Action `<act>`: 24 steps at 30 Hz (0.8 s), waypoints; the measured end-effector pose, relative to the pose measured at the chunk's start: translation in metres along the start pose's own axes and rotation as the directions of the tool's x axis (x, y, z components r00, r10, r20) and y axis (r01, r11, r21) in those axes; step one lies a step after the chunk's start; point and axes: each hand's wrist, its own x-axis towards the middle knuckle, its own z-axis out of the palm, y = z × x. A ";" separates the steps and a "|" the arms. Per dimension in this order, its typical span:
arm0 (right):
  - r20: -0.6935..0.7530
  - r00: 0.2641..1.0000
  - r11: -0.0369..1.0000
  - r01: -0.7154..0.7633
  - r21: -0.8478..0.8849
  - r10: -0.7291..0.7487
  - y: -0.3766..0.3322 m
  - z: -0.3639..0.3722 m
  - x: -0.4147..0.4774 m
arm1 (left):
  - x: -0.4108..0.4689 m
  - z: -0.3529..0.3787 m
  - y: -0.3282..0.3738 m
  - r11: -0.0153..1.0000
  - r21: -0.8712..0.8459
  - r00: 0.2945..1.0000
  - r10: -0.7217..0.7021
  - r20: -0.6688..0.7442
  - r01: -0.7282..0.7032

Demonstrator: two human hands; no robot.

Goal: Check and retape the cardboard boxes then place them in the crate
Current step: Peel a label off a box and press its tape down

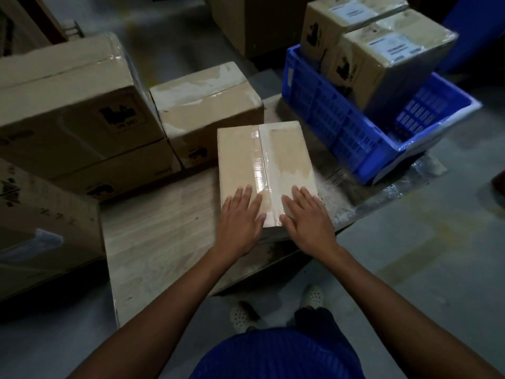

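A small cardboard box (pixel 262 157) lies on the low wooden platform (pixel 158 236), with a shiny strip of clear tape running down its top seam. My left hand (pixel 240 217) rests flat on the near left part of its top, fingers spread. My right hand (pixel 306 217) lies flat on the near right part, just beside the tape. Neither hand grips anything. At the right stands a blue plastic crate (pixel 336 124) holding two labelled cardboard boxes (pixel 388 58), one leaning against the other.
More cardboard boxes stand behind and to the left: a mid-sized one (pixel 207 105), a large stack (pixel 71 105) and another at the near left (pixel 41 220). A tall carton (pixel 254 20) stands at the back. My feet are on the concrete floor (pixel 423 255).
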 end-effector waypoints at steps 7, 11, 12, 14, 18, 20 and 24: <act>0.033 0.999 0.995 0.041 -0.095 -0.038 -0.001 -0.026 0.025 | 0.030 -0.023 -0.005 0.997 0.064 0.997 0.050 -0.051 -0.047; 0.164 0.985 0.984 0.077 -0.160 -0.050 0.004 -0.013 0.045 | 0.043 -0.012 -0.012 0.999 0.044 0.998 0.000 0.066 -0.003; 0.162 0.985 0.983 0.080 -0.166 -0.053 0.006 -0.008 0.044 | 0.043 -0.010 -0.012 0.999 0.050 0.997 -0.001 0.077 -0.003; 0.145 0.988 0.981 0.081 -0.173 -0.056 0.008 -0.004 0.041 | 0.044 -0.009 -0.012 0.999 0.051 0.997 0.002 0.073 -0.006; 0.157 0.987 0.985 0.071 -0.158 -0.046 0.007 -0.007 0.044 | 0.047 -0.012 -0.012 0.999 0.049 0.997 -0.016 0.082 0.012; 0.181 0.982 0.982 0.079 -0.172 -0.048 0.007 -0.011 0.043 | 0.046 -0.017 -0.007 0.998 0.052 0.994 -0.022 0.110 0.016; 0.138 0.988 0.982 0.097 -0.160 -0.075 0.004 -0.034 0.051 | 0.051 -0.030 -0.005 0.996 0.079 0.998 0.031 0.055 -0.035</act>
